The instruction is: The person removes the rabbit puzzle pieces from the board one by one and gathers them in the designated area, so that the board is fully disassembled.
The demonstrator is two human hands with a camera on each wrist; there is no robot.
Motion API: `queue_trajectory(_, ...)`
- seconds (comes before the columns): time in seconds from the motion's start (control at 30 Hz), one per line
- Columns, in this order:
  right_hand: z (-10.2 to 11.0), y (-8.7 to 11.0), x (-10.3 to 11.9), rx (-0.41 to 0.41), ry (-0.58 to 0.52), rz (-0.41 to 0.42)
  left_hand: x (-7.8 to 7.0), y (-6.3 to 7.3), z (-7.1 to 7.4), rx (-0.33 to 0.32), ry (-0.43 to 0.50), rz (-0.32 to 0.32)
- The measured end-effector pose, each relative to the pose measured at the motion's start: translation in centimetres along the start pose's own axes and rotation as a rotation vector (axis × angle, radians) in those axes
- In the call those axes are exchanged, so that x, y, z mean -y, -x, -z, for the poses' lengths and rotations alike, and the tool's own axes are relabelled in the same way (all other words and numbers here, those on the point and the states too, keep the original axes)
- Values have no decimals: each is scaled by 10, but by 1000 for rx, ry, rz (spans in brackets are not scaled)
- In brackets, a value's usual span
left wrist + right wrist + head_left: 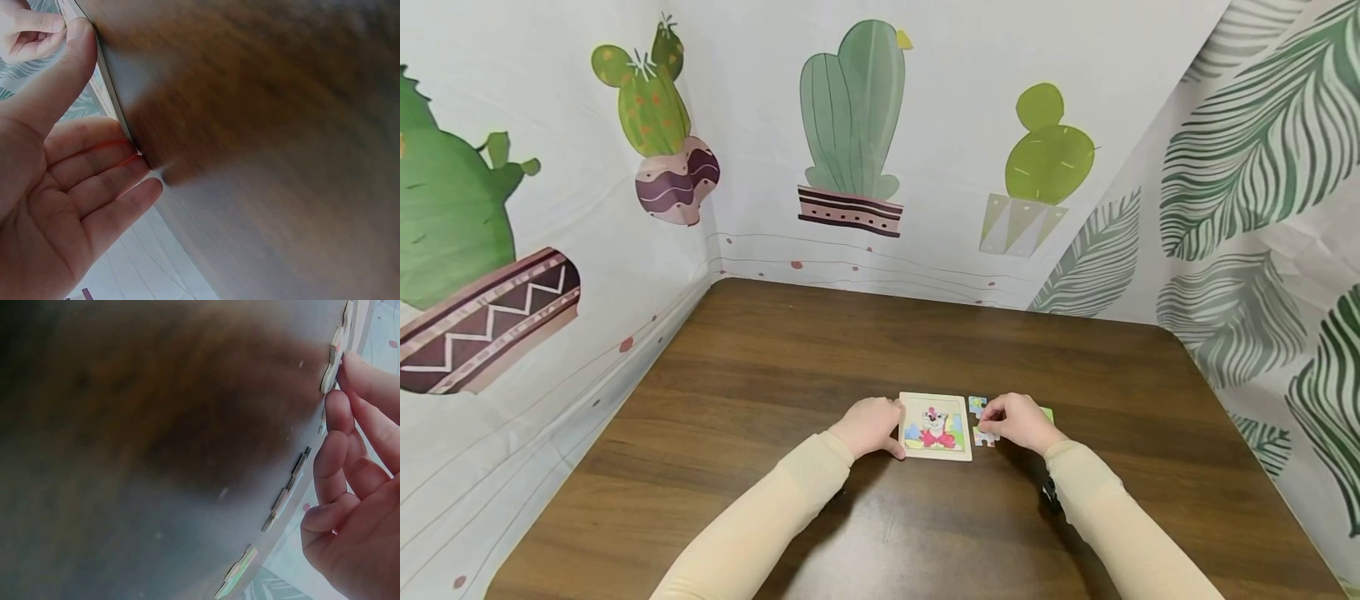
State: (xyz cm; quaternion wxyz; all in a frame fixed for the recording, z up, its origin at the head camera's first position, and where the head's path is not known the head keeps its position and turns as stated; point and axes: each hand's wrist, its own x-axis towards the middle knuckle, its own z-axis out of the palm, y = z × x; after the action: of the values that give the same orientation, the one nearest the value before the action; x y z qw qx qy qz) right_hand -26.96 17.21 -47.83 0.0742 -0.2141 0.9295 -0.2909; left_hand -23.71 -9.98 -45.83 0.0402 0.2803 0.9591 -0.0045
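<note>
A square wooden puzzle tray [967, 428] lies on the table, with a partly filled picture [936, 437] of an animal in pink clothing. My left hand [871, 427] is at its left side. In the left wrist view, the fairly straight fingers and thumb of that hand [69, 162] touch the tray's edge [111, 87]. Just right of the tray, my right hand [1021, 422] pinches a jigsaw piece [986, 437] between thumb and fingertips. That piece [331, 370] is seen edge-on in the right wrist view. Another, blue and yellow piece [977, 405] lies beyond the fingertips.
A green piece [1047, 413] shows behind my right hand. Further pieces [289, 490] lie along the tabletop in the right wrist view. The brown wooden table [820, 350] meets a white cactus-printed cloth [940, 258] at its back edge.
</note>
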Motion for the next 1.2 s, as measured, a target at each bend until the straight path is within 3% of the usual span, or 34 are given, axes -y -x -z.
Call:
queue_trajectory(0.4, -1, -2, 6, -26, -21, -21, 1, -1, 1, 13, -10, 3)
queue_trajectory(0.73, -9, -14, 26, -46, -51, -41, 0, -1, 0, 7, 10, 10)
queue_trajectory(1.2, -27, -30, 58, 24, -57, -39, 0, -1, 0, 5, -7, 8)
